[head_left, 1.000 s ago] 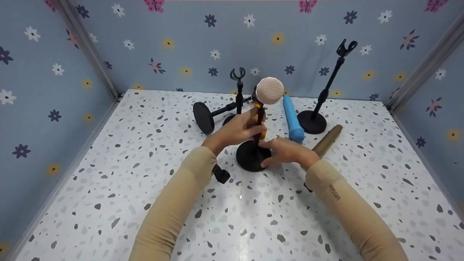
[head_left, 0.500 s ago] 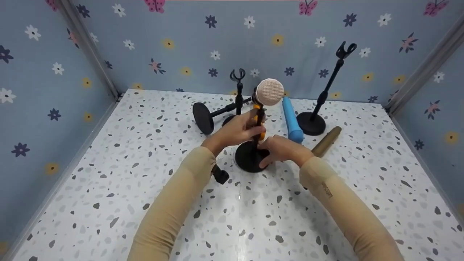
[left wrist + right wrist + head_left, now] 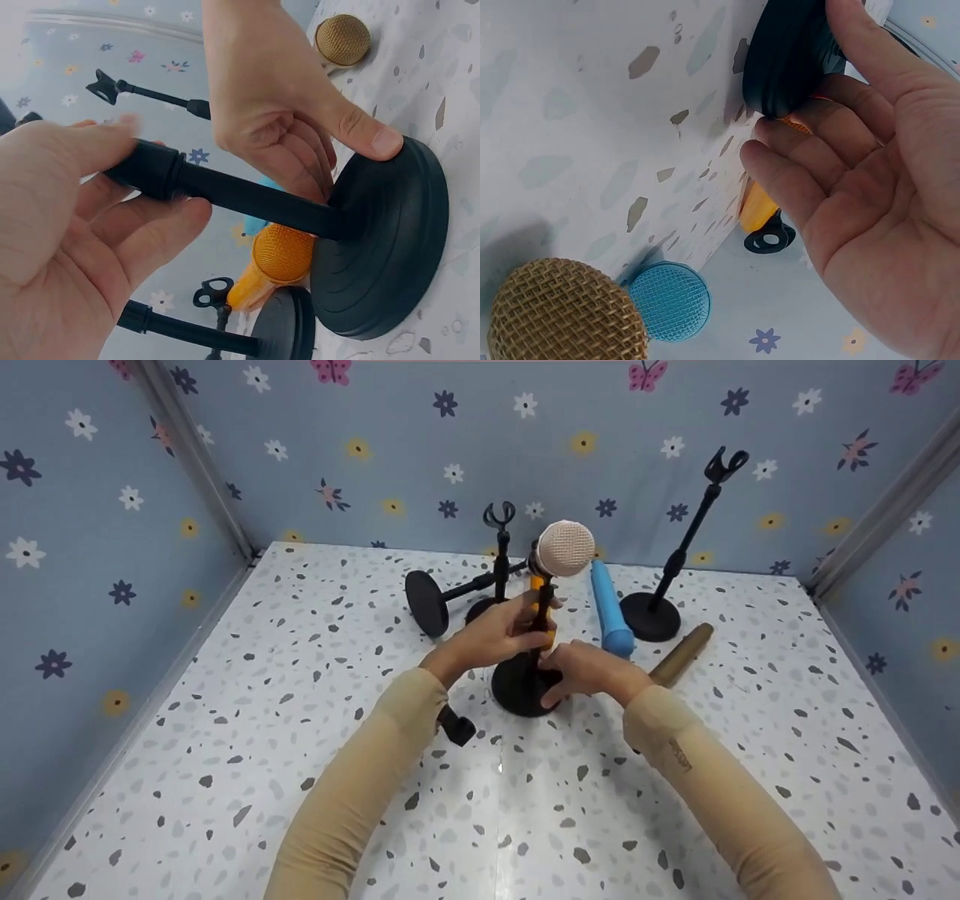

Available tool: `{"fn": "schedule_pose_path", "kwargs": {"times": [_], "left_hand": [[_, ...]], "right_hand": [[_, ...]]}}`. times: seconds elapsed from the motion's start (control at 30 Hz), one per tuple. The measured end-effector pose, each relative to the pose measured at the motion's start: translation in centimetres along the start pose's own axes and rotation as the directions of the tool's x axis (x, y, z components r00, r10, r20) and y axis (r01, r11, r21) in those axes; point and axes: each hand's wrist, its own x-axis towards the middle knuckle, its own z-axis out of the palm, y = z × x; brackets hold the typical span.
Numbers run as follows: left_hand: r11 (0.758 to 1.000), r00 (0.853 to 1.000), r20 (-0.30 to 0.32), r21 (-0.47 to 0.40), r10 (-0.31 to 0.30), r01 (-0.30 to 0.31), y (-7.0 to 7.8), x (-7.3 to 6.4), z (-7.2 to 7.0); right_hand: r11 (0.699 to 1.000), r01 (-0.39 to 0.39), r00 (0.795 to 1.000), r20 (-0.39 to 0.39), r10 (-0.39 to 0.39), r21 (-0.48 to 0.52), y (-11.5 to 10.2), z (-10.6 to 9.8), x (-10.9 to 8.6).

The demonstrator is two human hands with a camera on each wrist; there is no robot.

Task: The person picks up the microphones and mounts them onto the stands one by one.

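Note:
A black microphone stand [image 3: 510, 690] stands upright in the middle of the table, a microphone with a pale pink mesh head [image 3: 566, 547] at its top. My left hand [image 3: 495, 634] grips the stand's pole [image 3: 255, 199] at the collar, thumb and fingers round it. Low down, my right hand [image 3: 589, 667] holds the round base [image 3: 375, 247]; its thumb presses on the rim while the fingers curl in beside the pole. An orange microphone [image 3: 281, 255] lies behind, partly hidden by the stand and my left hand.
Right of the stand lie a blue microphone [image 3: 609, 611] and a gold microphone [image 3: 682, 652], partly under my right arm. Another stand [image 3: 651, 615] rises at back right. Behind my left hand are an upright stand [image 3: 501, 562] and a tipped one [image 3: 426, 604]. A black piece [image 3: 457, 727] pokes from beneath my left forearm.
My right hand and forearm have shifted slightly left, closer to the pole. My left hand keeps its grip, and the stand remains in place.

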Motion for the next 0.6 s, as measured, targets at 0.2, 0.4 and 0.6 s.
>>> {"fn": "schedule_pose_path", "kwargs": {"times": [0.2, 0.4, 0.6], "left_hand": [[1.0, 0.999, -0.042, -0.013, 0.014, -0.014, -0.2, -0.5, 0.4], [0.997, 0.994, -0.111, -0.072, 0.02, -0.028, -0.6, -0.5, 1.1], [0.995, 0.989, -0.147, -0.093, 0.031, -0.045, -0.8, -0.3, 1.3]], "right_hand": [[1.0, -0.028, 1.0, 0.006, 0.028, 0.008, 0.0, 0.2, -0.1], [0.999, -0.039, 0.999, 0.008, 0.039, -0.001, 0.2, 0.2, -0.2], [0.999, -0.034, 0.999, 0.004, 0.034, 0.006, 0.2, 0.2, 0.0]]}}
